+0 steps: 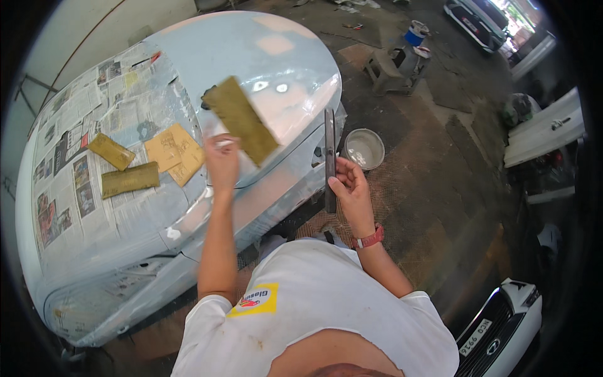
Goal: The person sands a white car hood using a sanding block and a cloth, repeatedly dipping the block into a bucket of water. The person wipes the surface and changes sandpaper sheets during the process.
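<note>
Bodywork (232, 44) of a car, pale grey-blue with pinkish patches and partly papered with newspaper (116, 217), on a stained workshop floor (452, 188). Above it, an oblong olive-yellow sheet (245, 119); left hand (223, 164) curled at its edge, closure of grip indeterminable. Right hand's (352, 190) grip clamps a long, straight dark bar (330, 141).

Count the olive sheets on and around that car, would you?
3: a big sheet by the left hand, plus an upper small sheet and a lower small sheet on the newspaper. Others may be hidden.
</note>
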`<state>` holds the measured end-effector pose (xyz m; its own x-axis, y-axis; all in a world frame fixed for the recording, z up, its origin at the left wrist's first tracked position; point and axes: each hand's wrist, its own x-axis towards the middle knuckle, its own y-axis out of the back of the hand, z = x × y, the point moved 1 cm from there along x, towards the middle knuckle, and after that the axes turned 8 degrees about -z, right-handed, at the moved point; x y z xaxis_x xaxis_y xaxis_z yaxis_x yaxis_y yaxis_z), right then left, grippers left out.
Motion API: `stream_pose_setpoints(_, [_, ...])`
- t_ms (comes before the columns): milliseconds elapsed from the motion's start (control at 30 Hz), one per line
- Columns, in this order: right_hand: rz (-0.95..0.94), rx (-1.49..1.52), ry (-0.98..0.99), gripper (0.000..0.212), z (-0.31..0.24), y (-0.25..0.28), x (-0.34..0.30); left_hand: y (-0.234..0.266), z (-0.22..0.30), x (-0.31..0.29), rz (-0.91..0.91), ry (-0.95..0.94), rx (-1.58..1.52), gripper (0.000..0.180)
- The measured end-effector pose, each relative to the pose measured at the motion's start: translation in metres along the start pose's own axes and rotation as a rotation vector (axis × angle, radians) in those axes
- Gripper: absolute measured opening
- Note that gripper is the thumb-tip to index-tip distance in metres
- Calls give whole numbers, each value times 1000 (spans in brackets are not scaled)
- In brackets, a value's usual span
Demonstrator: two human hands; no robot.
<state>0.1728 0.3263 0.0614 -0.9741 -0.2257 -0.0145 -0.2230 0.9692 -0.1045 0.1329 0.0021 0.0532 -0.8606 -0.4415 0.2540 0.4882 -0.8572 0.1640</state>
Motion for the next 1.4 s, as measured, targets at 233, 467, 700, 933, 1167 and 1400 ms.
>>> stream_pose_setpoints(233, [-184,-434,153,54,-37,59,26,-160,23,-88,-464,333,-304,35])
stream_pose_setpoints(467, [-198,-546,176,54,-15,105,46,-198,26,-106,-538,365,-458,42])
stream_pose_setpoints(700, [-363,-155,39,53,12,99,51,-199,7,-117,-496,274,-452,45])
stream_pose_setpoints(933, [-587,-241,131,58,15,92,56,-180,43,-131,-262,334,-500,42])
stream_pose_setpoints(1167, [-809,-277,128,52,10,61,75,-149,53,-147,-39,329,-410,49])
stream_pose_setpoints(1400, [-850,-131,91,54,9,47,73,-137,58,-154,18,318,-332,53])
